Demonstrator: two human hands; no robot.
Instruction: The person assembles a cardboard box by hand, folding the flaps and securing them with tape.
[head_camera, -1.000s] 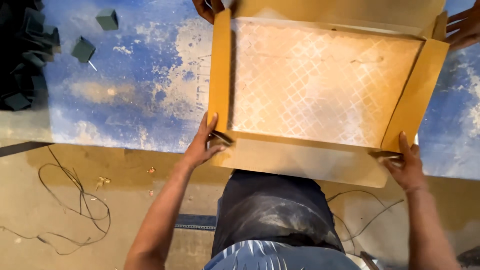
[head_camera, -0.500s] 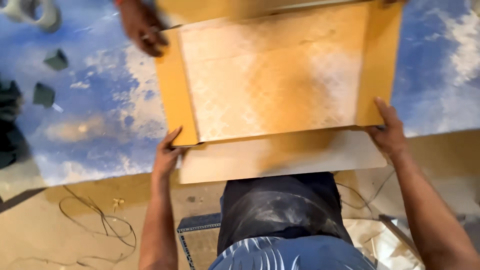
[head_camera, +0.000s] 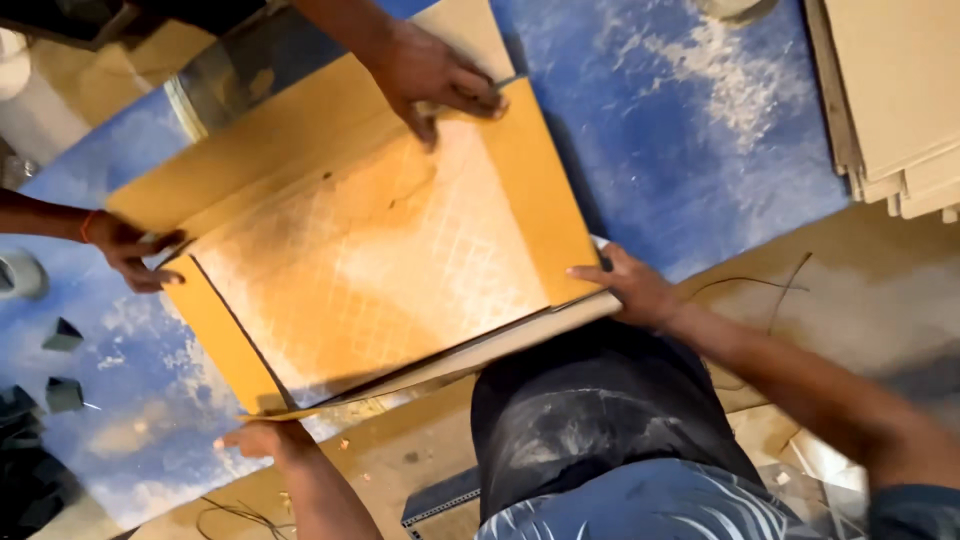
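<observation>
A large flat cardboard box (head_camera: 380, 250) with open flaps and a pale patterned tile inside lies on the blue worktable (head_camera: 700, 120). My left hand (head_camera: 255, 438) grips the box's near left corner from below. At the near right corner, my right hand (head_camera: 632, 285) holds the edge of the flap. Another person's two hands are on the far side: one hand (head_camera: 435, 75) presses on the far right flap, the other hand (head_camera: 135, 250) holds the far left corner.
A stack of flat pale boards (head_camera: 900, 100) lies at the upper right. Small dark green foam corner pieces (head_camera: 62, 365) sit on the table at the left. Thin wires (head_camera: 760, 290) trail over the tan floor near my legs.
The view has swung and the box now sits skewed, rotated clockwise. My hands stay on the near corners. The other person's second hand has come into view at the left.
</observation>
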